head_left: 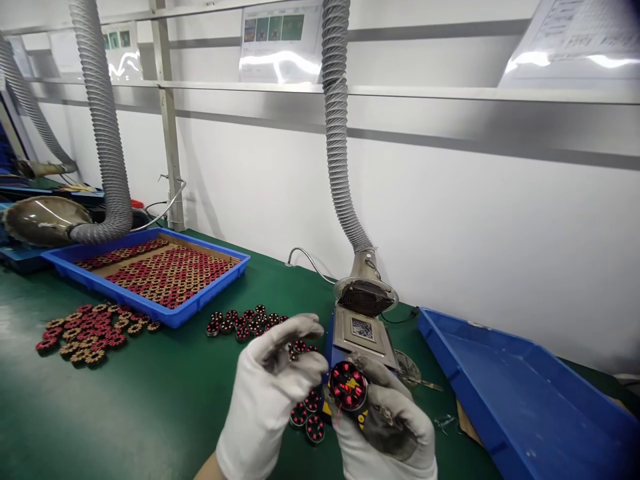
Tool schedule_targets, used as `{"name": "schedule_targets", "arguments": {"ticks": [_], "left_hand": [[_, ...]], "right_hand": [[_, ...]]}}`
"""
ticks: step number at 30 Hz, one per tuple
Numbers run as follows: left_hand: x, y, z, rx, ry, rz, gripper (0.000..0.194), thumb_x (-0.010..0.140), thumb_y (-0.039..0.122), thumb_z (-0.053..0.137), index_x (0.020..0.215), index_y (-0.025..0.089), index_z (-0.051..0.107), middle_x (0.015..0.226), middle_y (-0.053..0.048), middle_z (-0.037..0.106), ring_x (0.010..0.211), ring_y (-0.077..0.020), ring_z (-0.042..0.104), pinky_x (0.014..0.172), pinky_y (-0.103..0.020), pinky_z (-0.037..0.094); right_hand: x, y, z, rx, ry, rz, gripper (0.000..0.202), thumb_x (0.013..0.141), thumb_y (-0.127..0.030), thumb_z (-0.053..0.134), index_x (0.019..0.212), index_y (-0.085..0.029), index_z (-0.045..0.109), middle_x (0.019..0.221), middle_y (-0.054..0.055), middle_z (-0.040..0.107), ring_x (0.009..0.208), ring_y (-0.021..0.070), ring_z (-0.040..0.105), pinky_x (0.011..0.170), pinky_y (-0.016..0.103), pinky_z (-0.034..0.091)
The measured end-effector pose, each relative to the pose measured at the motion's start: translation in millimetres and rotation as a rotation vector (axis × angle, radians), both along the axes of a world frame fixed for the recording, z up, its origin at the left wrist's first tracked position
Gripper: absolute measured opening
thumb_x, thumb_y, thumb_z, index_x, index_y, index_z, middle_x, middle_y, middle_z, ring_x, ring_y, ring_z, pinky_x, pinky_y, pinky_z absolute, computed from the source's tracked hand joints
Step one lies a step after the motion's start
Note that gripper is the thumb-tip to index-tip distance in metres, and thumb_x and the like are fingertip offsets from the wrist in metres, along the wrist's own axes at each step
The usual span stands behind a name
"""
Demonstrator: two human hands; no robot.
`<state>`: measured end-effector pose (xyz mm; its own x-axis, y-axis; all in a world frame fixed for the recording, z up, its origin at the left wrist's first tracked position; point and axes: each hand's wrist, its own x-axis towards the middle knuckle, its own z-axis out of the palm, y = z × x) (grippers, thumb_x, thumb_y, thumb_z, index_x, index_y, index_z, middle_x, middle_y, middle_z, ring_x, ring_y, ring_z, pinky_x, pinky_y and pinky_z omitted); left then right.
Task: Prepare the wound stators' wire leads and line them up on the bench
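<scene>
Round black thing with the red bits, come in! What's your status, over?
Right hand holding round black part. Left hand open beside it, looks empty. Metal plate close behind, loose parts near both hands.

The one view looks out from my head, facing forward and down over the green table (165, 400) to the white wall (480, 227) behind it. My hands (325, 407) sit close, low in the middle; the wall stands farther back, filling the upper part.
</scene>
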<state>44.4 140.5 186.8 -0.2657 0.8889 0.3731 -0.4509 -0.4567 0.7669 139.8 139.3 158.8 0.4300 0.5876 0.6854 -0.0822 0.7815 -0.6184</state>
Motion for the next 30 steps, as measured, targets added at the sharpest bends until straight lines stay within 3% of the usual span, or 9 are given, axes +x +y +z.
{"name": "schedule_targets", "arguments": {"ticks": [4,8,11,13,16,20,25,30], "left_hand": [[1,-1,6.5,-0.134,0.052,-0.142,0.027,0.063,0.004,0.062,0.085,0.017,0.068,0.077,-0.003,0.069,0.068,-0.0119,0.062,0.062,-0.014,0.049],[1,1,6.0,-0.133,0.053,-0.144,0.021,0.064,0.004,0.062,0.081,0.016,0.068,0.075,-0.003,0.069,0.067,-0.0118,0.062,0.064,-0.013,0.049],[-4,2,6.6,-0.098,0.019,-0.100,0.022,0.069,0.011,0.061,0.090,0.016,0.066,0.084,-0.005,0.069,0.075,-0.0143,0.062,0.069,-0.017,0.050],[-6,2,8.2,-0.111,0.065,-0.144,0.025,0.069,0.011,0.062,0.093,0.017,0.065,0.089,-0.005,0.068,0.080,-0.0153,0.062,0.070,-0.018,0.049],[-3,0,9.4,-0.210,0.108,-0.206,0.022,0.064,0.006,0.064,0.084,0.015,0.066,0.079,-0.003,0.068,0.072,-0.0126,0.061,0.063,-0.015,0.048],[5,3,4.2,-0.202,-0.090,-0.214,0.014,0.063,0.008,0.066,0.076,0.014,0.065,0.069,-0.003,0.066,0.065,-0.0109,0.060,0.062,-0.015,0.048],[-2,7,3.2,-0.087,-0.435,-0.088,0.020,0.061,0.018,0.075,0.079,0.019,0.066,0.072,0.000,0.068,0.073,-0.0121,0.063,0.077,-0.020,0.050],[-15,5,9.8,-0.025,-0.362,0.059,0.016,0.060,0.015,0.075,0.073,0.020,0.067,0.071,0.001,0.069,0.072,-0.0129,0.065,0.073,-0.017,0.052]], "right_hand": [[2,1,-3.0,0.034,-0.070,0.001,0.046,0.056,0.004,0.066,0.083,-0.033,0.063,0.096,-0.006,0.065,0.090,0.0139,0.060,0.076,0.025,0.050],[2,0,-3.6,-0.010,-0.103,0.031,0.045,0.053,0.004,0.070,0.078,-0.033,0.064,0.091,-0.004,0.065,0.086,0.0164,0.061,0.075,0.029,0.049],[-1,-1,-1.1,-0.005,-0.066,0.029,0.043,0.055,0.004,0.070,0.078,-0.032,0.064,0.090,-0.002,0.065,0.086,0.0176,0.061,0.073,0.029,0.049],[-3,-2,-0.8,0.004,-0.078,0.009,0.044,0.054,0.005,0.069,0.078,-0.031,0.064,0.090,-0.002,0.065,0.085,0.0184,0.061,0.073,0.030,0.050],[-2,-3,-3.4,0.010,-0.134,-0.003,0.046,0.054,0.005,0.068,0.081,-0.032,0.064,0.092,-0.002,0.066,0.086,0.0197,0.061,0.077,0.035,0.049],[-2,-3,-6.3,-0.007,-0.187,-0.015,0.043,0.056,0.002,0.069,0.080,-0.032,0.063,0.091,-0.002,0.065,0.087,0.0194,0.060,0.078,0.035,0.047],[-4,-2,-2.2,-0.001,-0.111,-0.019,0.041,0.057,0.003,0.068,0.079,-0.030,0.059,0.093,-0.002,0.063,0.087,0.0155,0.060,0.070,0.026,0.049],[0,-1,1.8,-0.014,-0.130,-0.017,0.044,0.056,0.005,0.068,0.082,-0.029,0.058,0.095,-0.003,0.062,0.089,0.0141,0.061,0.070,0.023,0.051]]}}
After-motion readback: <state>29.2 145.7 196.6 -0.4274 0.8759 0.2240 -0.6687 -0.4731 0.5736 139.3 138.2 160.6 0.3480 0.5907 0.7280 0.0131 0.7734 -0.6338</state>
